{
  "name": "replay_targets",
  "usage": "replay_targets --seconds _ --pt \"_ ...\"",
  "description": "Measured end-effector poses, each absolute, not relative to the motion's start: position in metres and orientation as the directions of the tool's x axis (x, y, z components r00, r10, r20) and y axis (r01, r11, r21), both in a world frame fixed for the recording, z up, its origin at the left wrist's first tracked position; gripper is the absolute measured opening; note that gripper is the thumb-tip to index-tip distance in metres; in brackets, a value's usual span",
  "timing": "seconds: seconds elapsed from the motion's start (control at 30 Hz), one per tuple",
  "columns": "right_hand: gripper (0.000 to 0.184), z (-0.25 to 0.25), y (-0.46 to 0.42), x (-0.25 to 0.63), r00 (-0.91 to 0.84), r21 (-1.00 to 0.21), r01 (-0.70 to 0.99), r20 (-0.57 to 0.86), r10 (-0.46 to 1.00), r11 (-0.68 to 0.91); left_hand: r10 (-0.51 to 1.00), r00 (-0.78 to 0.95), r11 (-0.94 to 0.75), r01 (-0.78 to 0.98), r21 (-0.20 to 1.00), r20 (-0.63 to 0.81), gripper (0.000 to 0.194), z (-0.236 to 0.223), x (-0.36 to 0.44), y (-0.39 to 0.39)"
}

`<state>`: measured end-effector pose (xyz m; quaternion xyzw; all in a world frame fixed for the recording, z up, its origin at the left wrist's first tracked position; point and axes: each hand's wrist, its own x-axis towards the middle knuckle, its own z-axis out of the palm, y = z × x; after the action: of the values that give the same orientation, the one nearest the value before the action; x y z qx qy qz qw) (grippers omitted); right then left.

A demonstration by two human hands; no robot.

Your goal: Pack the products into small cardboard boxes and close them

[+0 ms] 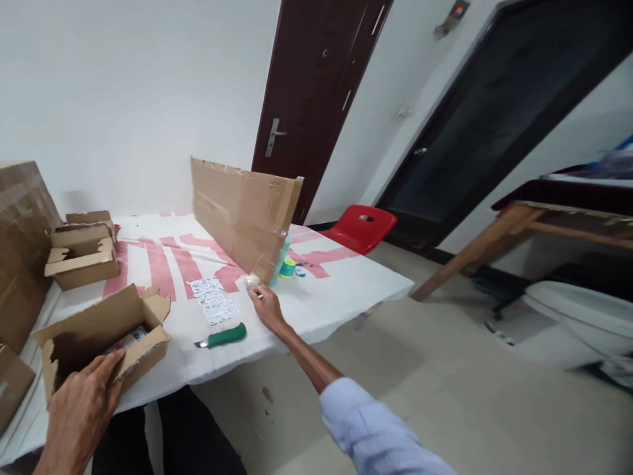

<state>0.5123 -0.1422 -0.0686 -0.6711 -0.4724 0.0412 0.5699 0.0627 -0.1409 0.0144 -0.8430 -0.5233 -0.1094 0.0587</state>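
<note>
My left hand (82,406) grips the near wall of an open cardboard box (146,356), fingers over its edge. Inside that box lies a shiny packaged item (129,338), partly hidden by the wall. My right hand (267,308) reaches across the table with its fingers pinched on a small pale, clear-looking thing (252,282), too small to name. It is at the foot of an upright cardboard panel (242,211). A sheet of silvery printed labels (213,300) lies left of my right hand. Nearer me rests a green-handled cutter knife (226,336), blade pointing left.
A roll of green tape (287,268) sits behind the panel's right end. More open small boxes (86,267) and a large carton (22,244) line the left side. A red chair (361,227) stands beyond the white-and-red covered table (346,287); a wooden table (475,254) is at right.
</note>
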Motion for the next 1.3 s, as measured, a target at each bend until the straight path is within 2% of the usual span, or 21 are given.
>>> replay_targets --seconds 0.1,0.23,0.43,0.6,0.73,0.9,1.1,1.3 --pt "0.041 -0.065 -0.120 0.549 0.634 -0.855 0.518 0.411 0.655 0.036 0.863 0.440 -0.460 0.887 0.028 0.249 0.041 0.009 0.058 -0.138" --pt "0.054 -0.066 -0.105 0.561 0.672 -0.922 0.384 0.309 0.673 0.039 0.862 0.440 -0.455 0.890 0.001 0.249 0.044 0.005 0.055 -0.138" --pt "0.073 -0.075 -0.129 0.515 0.538 -0.981 0.131 0.191 0.821 0.143 0.863 0.450 -0.460 0.888 -0.012 0.231 0.045 0.006 0.062 -0.144" --pt "0.057 -0.071 -0.155 0.473 0.406 -0.978 0.019 0.199 0.892 0.210 0.871 0.442 -0.449 0.893 -0.019 0.214 0.043 0.018 0.072 -0.151" --pt "0.048 -0.065 -0.157 0.464 0.431 -0.968 0.101 0.251 0.867 0.230 0.857 0.464 -0.478 0.879 0.006 0.225 0.043 0.020 0.070 -0.153" --pt "0.050 -0.068 -0.148 0.483 0.507 -0.941 0.276 0.317 0.801 0.197 0.859 0.450 -0.475 0.879 0.050 0.243 0.042 0.017 0.069 -0.152" --pt "0.038 -0.074 -0.112 0.544 0.634 -0.871 0.491 0.375 0.677 0.022 0.847 0.462 -0.489 0.871 0.044 0.263 0.044 0.008 0.063 -0.146" --pt "0.030 -0.085 -0.083 0.574 0.679 -0.791 0.598 0.414 0.606 -0.129 0.833 0.467 -0.499 0.866 0.039 0.296 0.043 -0.003 0.057 -0.143"
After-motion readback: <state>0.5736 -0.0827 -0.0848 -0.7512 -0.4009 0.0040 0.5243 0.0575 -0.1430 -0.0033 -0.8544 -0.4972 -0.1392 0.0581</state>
